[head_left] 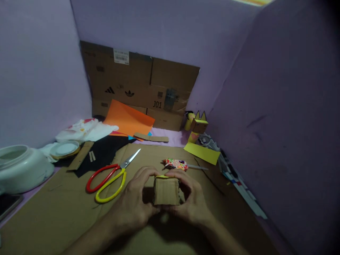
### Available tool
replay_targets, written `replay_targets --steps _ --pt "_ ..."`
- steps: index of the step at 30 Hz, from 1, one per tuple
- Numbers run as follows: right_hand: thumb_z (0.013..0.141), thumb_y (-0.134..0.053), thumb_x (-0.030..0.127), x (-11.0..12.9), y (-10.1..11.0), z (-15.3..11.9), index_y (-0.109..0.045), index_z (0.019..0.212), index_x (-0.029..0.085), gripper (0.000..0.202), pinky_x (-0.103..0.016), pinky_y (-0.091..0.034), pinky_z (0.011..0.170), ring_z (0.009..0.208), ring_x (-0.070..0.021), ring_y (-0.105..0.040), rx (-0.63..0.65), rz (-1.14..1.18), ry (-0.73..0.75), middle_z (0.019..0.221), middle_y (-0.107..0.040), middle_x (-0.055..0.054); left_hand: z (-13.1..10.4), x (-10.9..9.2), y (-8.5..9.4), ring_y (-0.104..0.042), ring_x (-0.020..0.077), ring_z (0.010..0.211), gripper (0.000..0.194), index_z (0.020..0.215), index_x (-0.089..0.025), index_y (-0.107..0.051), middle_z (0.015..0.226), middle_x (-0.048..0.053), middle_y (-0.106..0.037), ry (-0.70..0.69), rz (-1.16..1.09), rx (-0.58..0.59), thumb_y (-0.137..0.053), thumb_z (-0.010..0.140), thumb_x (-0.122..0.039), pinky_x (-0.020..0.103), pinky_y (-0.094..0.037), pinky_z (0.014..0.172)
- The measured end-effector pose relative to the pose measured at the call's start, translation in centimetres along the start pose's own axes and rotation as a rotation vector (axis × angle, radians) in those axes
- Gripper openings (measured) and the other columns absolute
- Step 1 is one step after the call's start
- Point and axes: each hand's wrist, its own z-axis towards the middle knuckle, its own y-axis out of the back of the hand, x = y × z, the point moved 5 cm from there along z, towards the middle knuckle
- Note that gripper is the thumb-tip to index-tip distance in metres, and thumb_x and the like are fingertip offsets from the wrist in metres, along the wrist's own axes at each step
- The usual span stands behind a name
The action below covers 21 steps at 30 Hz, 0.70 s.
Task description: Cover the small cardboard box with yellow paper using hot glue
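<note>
Between my two hands is a small cardboard box (166, 191) with a strip of yellow along its top edge. My left hand (139, 196) grips its left side, fingers over the top and thumb below. On the right side my right hand (192, 196) holds it the same way. Just beyond the box lies a glue gun (176, 164) with a colourful patterned body and a glue stick out of its back. Scissors (117, 177) with one red and one yellow handle rest open, left of my left hand.
A white ceramic pot (25, 168) and a dark phone (9, 205) are at the left. Orange paper (129, 118) leans on a large cardboard sheet (140, 78) at the back. A cardboard cat figure (199, 126) stands behind yellow paper (202, 153). Purple walls enclose the workspace.
</note>
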Motion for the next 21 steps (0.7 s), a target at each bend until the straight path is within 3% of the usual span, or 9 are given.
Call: replay_targets --steps 7,12,17,21 --pt "0.051 -0.080 0.022 -0.2 0.1 -0.1 -0.061 0.097 0.020 0.050 -0.035 -0.048 0.078 0.090 -0.0245 -0.060 -0.035 -0.030 0.007 0.097 -0.063 -0.009 0.0 0.9 -0.6 -0.054 0.0274 0.105 0.046 0.108 -0.022 -0.046 0.112 0.008 -0.056 0.032 -0.037 -0.019 -0.066 0.066 -0.022 0.041 -0.042 0.091" --pt "0.062 -0.071 0.018 -1.0 0.8 -0.4 -0.045 0.120 0.022 0.064 -0.037 -0.048 0.081 0.098 -0.0249 -0.057 -0.179 -0.144 -0.029 0.111 -0.056 -0.010 0.1 2.6 -0.4 -0.043 0.0278 0.117 0.079 0.133 -0.022 -0.029 0.130 0.012 -0.043 0.134 -0.062 -0.074 -0.064 0.062 -0.016 0.043 -0.036 0.097" --pt "0.059 -0.058 0.003 -0.1 0.3 -0.7 -0.041 0.123 0.024 0.069 -0.045 -0.042 0.089 0.103 -0.0274 -0.051 -0.179 -0.407 0.168 0.112 -0.054 -0.010 0.2 2.9 -1.6 -0.048 0.0290 0.114 0.070 0.129 -0.016 -0.035 0.126 0.015 -0.050 0.219 -0.392 0.053 -0.065 0.068 -0.032 0.040 -0.042 0.090" --pt "0.067 -0.051 0.000 -0.1 -0.8 -1.0 -0.041 0.125 0.028 0.065 -0.048 -0.041 0.089 0.104 -0.0277 -0.048 -0.139 -0.487 0.245 0.113 -0.053 -0.009 0.2 2.5 -2.4 -0.052 0.0272 0.110 0.060 0.122 -0.016 -0.042 0.119 0.012 -0.056 0.223 -0.581 0.062 -0.067 0.068 -0.030 0.036 -0.044 0.089"
